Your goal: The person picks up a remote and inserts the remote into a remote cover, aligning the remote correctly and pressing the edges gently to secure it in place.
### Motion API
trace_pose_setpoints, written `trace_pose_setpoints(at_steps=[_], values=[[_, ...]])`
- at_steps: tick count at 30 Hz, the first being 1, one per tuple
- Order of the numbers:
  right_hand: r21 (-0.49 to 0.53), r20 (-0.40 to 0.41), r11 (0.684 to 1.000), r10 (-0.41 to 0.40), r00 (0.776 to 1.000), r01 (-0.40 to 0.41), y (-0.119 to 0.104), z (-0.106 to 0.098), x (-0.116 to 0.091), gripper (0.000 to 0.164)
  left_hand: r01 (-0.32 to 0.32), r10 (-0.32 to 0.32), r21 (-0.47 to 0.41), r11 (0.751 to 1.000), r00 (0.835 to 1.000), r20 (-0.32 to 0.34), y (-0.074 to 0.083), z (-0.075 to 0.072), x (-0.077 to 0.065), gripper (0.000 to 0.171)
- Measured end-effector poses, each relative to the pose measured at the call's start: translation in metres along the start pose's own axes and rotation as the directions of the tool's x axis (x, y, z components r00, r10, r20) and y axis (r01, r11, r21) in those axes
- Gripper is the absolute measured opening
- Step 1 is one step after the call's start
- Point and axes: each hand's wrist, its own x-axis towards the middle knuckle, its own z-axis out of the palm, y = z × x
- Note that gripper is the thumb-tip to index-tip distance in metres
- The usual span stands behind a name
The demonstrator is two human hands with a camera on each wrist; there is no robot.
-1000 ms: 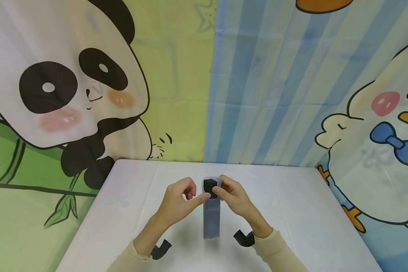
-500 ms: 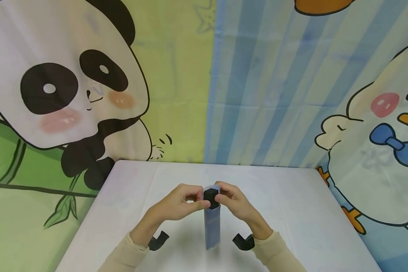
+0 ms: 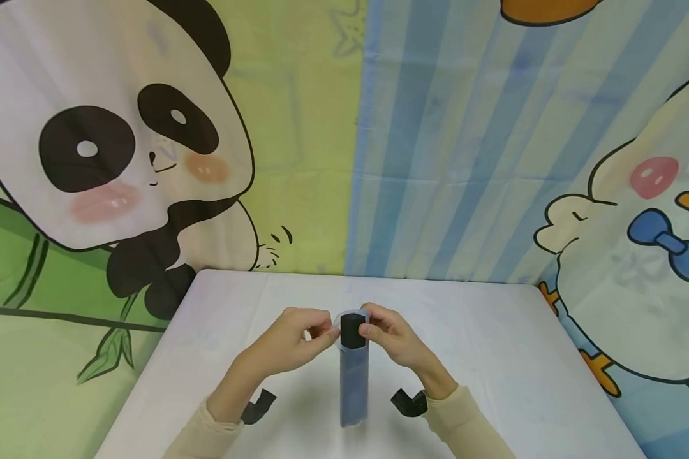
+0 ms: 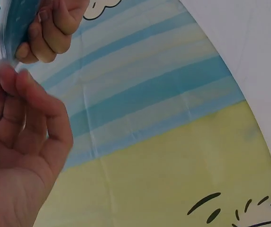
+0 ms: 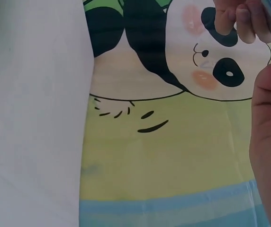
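Note:
A long, narrow, translucent grey-blue sleeve (image 3: 354,389) hangs between both hands in the head view, its mouth toward the top. Inside the mouth shows the black end (image 3: 353,331) of a slim object whose kind I cannot tell. My left hand (image 3: 289,341) pinches the sleeve's left rim between thumb and forefinger. On the other side my right hand (image 3: 399,338) grips the upper right edge, thumb on the black end. In the left wrist view the sleeve (image 4: 18,23) looks blue with faint pale marks. The right wrist view shows only its edge at the upper right.
A white table (image 3: 471,344) lies below the hands. Behind it hangs a printed curtain (image 3: 298,127) with a panda and a duck. Black curved pieces (image 3: 259,407) sit at both wrists.
The sleeve has come lower and nearer. My left thumb has left the black end and moved left, the left hand now pinching the sleeve's rim outward. The right hand keeps its grip.

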Motion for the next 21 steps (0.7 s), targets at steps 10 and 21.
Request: trace_pose_setpoints(at_steps=[10,21], values=[[-0.183,0.000,0.983,-0.003,1.000,0.003,-0.005,-0.003,0.000,0.013,-0.149,0.358,0.620,0.770,0.905,-0.228,-0.003,0.017,0.006,0.013],[-0.354,-0.142,0.931,0.036,0.989,-0.085,-0.023,0.009,0.010,0.013,-0.164,0.501,0.771,0.615,0.837,-0.222,0.003,0.024,0.011,0.027]])
